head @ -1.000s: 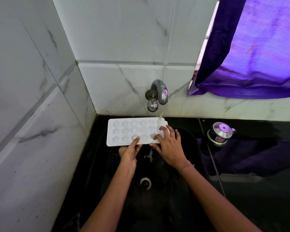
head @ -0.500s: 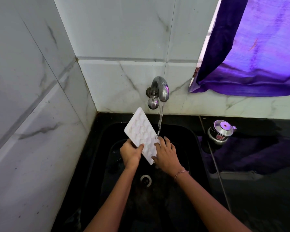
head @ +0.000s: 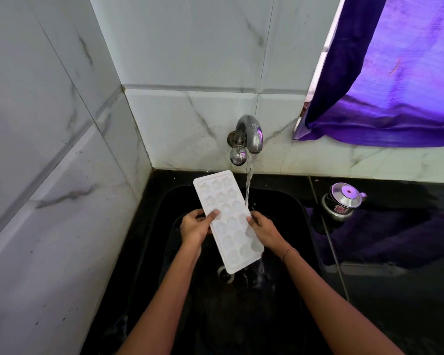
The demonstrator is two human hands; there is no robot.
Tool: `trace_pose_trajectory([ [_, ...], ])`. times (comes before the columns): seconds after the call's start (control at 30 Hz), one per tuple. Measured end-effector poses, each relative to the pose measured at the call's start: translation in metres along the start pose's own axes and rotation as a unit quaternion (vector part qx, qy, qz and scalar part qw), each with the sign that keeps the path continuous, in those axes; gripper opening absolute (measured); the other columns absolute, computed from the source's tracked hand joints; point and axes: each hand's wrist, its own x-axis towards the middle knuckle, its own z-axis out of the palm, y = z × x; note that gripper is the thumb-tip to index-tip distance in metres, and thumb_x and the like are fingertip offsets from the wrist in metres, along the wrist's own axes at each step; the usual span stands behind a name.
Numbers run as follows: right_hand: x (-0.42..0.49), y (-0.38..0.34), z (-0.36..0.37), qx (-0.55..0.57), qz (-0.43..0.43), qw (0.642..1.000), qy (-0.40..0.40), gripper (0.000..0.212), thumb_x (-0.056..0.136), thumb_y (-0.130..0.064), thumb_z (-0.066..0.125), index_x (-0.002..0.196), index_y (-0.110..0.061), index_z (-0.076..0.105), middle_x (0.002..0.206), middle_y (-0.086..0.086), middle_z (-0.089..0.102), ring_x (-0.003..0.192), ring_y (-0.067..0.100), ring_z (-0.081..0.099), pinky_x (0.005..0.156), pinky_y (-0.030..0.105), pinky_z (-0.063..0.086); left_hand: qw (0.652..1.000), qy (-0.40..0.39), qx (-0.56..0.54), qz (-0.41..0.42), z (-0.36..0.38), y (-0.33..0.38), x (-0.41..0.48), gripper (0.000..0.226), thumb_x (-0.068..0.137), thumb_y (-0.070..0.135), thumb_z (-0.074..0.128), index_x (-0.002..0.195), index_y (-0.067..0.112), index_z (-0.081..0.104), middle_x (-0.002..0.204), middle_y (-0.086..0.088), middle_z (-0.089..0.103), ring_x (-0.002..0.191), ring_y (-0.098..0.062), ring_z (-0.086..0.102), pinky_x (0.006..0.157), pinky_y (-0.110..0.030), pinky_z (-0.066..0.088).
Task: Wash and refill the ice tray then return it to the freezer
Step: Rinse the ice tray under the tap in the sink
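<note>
Fingers of the left hand [head: 194, 228] curl around the ice tray's [head: 228, 221] left long edge, thumb lying on its face; the right hand [head: 264, 230] clamps the opposite edge, thumb on top. White, with star and rounded moulds in three columns, the ice tray is held tilted over the black sink [head: 300, 208], far end up near the tap [head: 249, 135]. Running water [head: 248, 188] falls just beside its right edge and drips off the lower corner above the drain [head: 226, 274]. Tiled walls close in left and behind; a steel pot [head: 342, 201] stands on the counter to the right, well apart.
</note>
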Motion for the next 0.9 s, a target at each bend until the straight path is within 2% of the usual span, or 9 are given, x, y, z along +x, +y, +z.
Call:
trace_pose_trajectory([
  [0.07, -0.001, -0.001, 0.002, 0.060, 0.006, 0.997, 0.038, 0.025, 0.100, -0.025, 0.044, 0.117, -0.010, 0.055, 0.102, -0.002, 0.058, 0.088, 0.010, 0.055, 0.066, 0.011, 0.040, 0.998, -0.034, -0.044, -0.015, 0.001, 0.003, -0.004, 0.029, 0.084, 0.018, 0.069, 0.107, 0.003, 0.059, 0.088, -0.009, 0.069, 0.073, -0.015, 0.066, 0.055, -0.023, 0.056],
  [0.17, -0.002, -0.006, 0.005, 0.102, 0.021, 0.992, 0.071, 0.024, 0.099, -0.024, 0.045, 0.115, -0.010, 0.057, 0.102, 0.000, 0.058, 0.089, 0.012, 0.054, 0.077, 0.022, 0.041, 0.992, -0.096, -0.074, -0.045, 0.004, 0.002, -0.015, 0.034, 0.086, 0.016, 0.065, 0.117, 0.009, 0.052, 0.094, -0.003, 0.066, 0.077, -0.012, 0.064, 0.049, -0.021, 0.054],
  [0.23, -0.002, -0.008, 0.007, 0.107, 0.025, 0.991, 0.081, 0.026, 0.099, -0.023, 0.045, 0.118, -0.008, 0.056, 0.104, 0.001, 0.058, 0.094, 0.014, 0.054, 0.081, 0.025, 0.042, 0.987, -0.128, -0.073, -0.062, 0.004, -0.003, -0.021, 0.041, 0.084, 0.013, 0.068, 0.120, 0.014, 0.048, 0.107, -0.005, 0.065, 0.083, -0.014, 0.065, 0.050, -0.022, 0.054],
  [0.37, 0.001, -0.010, 0.010, 0.119, 0.037, 0.988, 0.088, 0.029, 0.099, -0.021, 0.045, 0.120, -0.004, 0.056, 0.112, 0.009, 0.061, 0.098, 0.018, 0.055, 0.084, 0.028, 0.044, 0.983, -0.151, -0.070, -0.078, 0.001, -0.013, -0.022, 0.055, 0.081, -0.002, 0.067, 0.130, 0.008, 0.044, 0.122, -0.016, 0.060, 0.095, -0.024, 0.062, 0.058, -0.026, 0.057],
  [0.6, -0.002, -0.015, 0.014, 0.131, 0.055, 0.987, 0.080, 0.033, 0.100, -0.017, 0.042, 0.128, -0.003, 0.052, 0.123, 0.016, 0.060, 0.111, 0.028, 0.057, 0.096, 0.037, 0.046, 0.979, -0.175, -0.066, -0.078, -0.001, -0.022, -0.021, 0.058, 0.081, 0.006, 0.069, 0.123, 0.032, 0.041, 0.108, 0.006, 0.063, 0.091, -0.014, 0.064, 0.057, -0.029, 0.054],
  [0.7, -0.005, -0.020, 0.008, 0.061, 0.017, 0.996, 0.065, 0.040, 0.098, -0.015, 0.047, 0.137, -0.007, 0.040, 0.120, 0.012, 0.056, 0.111, 0.026, 0.055, 0.091, 0.029, 0.043, 0.980, -0.156, -0.097, -0.078, 0.000, -0.022, -0.019, 0.058, 0.080, 0.006, 0.070, 0.125, 0.031, 0.042, 0.106, 0.006, 0.064, 0.089, -0.015, 0.066, 0.057, -0.030, 0.055],
  [0.77, -0.008, -0.017, 0.002, -0.046, -0.057, 0.996, 0.056, 0.043, 0.095, -0.019, 0.052, 0.135, -0.013, 0.040, 0.121, 0.008, 0.050, 0.114, 0.024, 0.050, 0.095, 0.031, 0.042, 0.980, -0.149, -0.109, -0.074, 0.002, -0.022, -0.018, 0.058, 0.079, 0.005, 0.070, 0.124, 0.031, 0.044, 0.105, 0.006, 0.065, 0.087, -0.015, 0.066, 0.054, -0.028, 0.055],
  [0.83, -0.011, -0.012, -0.005, -0.189, -0.116, 0.974, 0.055, 0.036, 0.095, -0.029, 0.053, 0.128, -0.018, 0.047, 0.126, 0.005, 0.043, 0.117, 0.022, 0.042, 0.095, 0.032, 0.041, 0.980, -0.148, -0.113, -0.068, 0.002, -0.022, -0.018, 0.056, 0.079, 0.004, 0.070, 0.123, 0.031, 0.045, 0.103, 0.006, 0.066, 0.085, -0.014, 0.067, 0.053, -0.027, 0.055],
  [0.9, -0.012, -0.009, -0.010, -0.295, -0.128, 0.945, 0.067, 0.039, 0.095, -0.041, 0.047, 0.128, -0.019, 0.050, 0.130, 0.004, 0.040, 0.118, 0.022, 0.038, 0.092, 0.034, 0.044, 0.979, -0.154, -0.117, -0.065, 0.004, -0.022, -0.018, 0.057, 0.081, 0.004, 0.069, 0.125, 0.030, 0.046, 0.105, 0.005, 0.066, 0.088, -0.016, 0.067, 0.057, -0.029, 0.056],
])
